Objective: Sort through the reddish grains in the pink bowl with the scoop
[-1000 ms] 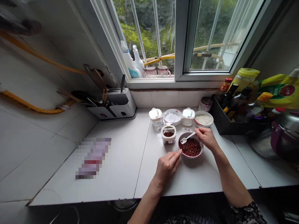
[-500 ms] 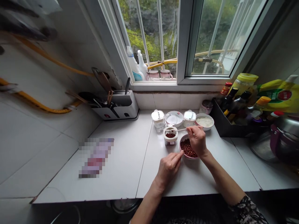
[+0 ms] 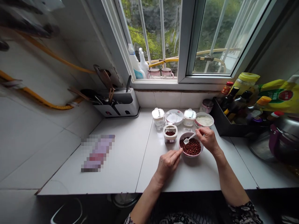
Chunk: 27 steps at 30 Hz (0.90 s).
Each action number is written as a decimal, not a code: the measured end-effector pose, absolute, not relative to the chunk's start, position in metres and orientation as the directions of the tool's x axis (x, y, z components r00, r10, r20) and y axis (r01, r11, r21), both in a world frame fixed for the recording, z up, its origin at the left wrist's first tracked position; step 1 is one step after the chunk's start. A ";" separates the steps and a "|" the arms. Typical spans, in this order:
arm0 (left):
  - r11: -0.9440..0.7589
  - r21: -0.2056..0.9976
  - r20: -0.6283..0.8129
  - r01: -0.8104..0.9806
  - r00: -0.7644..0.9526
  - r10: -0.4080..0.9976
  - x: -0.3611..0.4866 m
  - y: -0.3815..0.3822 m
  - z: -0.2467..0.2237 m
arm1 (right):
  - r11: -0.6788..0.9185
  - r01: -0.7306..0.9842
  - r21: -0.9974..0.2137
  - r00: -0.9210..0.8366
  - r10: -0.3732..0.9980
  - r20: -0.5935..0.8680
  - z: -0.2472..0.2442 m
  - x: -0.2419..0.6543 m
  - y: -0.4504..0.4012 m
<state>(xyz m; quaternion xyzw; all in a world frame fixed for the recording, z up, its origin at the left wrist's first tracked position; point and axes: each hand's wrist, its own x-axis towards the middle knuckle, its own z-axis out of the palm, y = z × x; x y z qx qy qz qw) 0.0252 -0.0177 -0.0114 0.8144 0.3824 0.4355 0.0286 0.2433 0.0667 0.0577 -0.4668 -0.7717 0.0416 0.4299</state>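
Note:
A pink-rimmed bowl (image 3: 192,148) full of dark red granules stands on the white counter. My right hand (image 3: 206,139) pinches the handle of a small white spoon (image 3: 186,141), whose tip is over the bowl's left part. With fingers closed, my left hand (image 3: 170,161) holds the bowl's left rim at the fingertips. Just left of the bowl is an open square jar (image 3: 170,138) with the same granules inside. Behind stand a lidded jar (image 3: 158,116), a white plate (image 3: 179,117), another lidded jar (image 3: 189,117) and a bowl of white grains (image 3: 205,120).
A utensil holder (image 3: 126,105) stands at the back left. On the right, a black box (image 3: 227,127) holds several bottles, beside a steel pot (image 3: 286,137). A blurred purple item (image 3: 99,152) lies on the left counter (image 3: 126,161). Spray bottles (image 3: 137,63) stand on the windowsill.
My right hand has moved right and slightly down, bringing the spoon from over the square jar to over the bowl. My left hand stays at the bowl's rim. The view has shifted slightly.

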 end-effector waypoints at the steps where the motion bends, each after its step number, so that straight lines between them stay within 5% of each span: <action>1: -0.706 0.379 0.691 0.598 0.325 0.646 0.025 -0.018 -0.011 | 0.559 0.692 -0.457 -0.219 0.766 0.604 0.056 0.242 0.066; 5: -0.701 0.374 0.688 0.607 0.325 0.649 0.025 -0.017 -0.011 | 0.565 0.690 -0.453 -0.294 0.790 0.538 0.051 0.230 0.065; 27: -0.694 0.396 0.695 0.601 0.297 0.655 0.027 -0.015 -0.015 | 0.391 0.535 -0.748 -0.105 0.910 0.401 0.047 0.240 0.072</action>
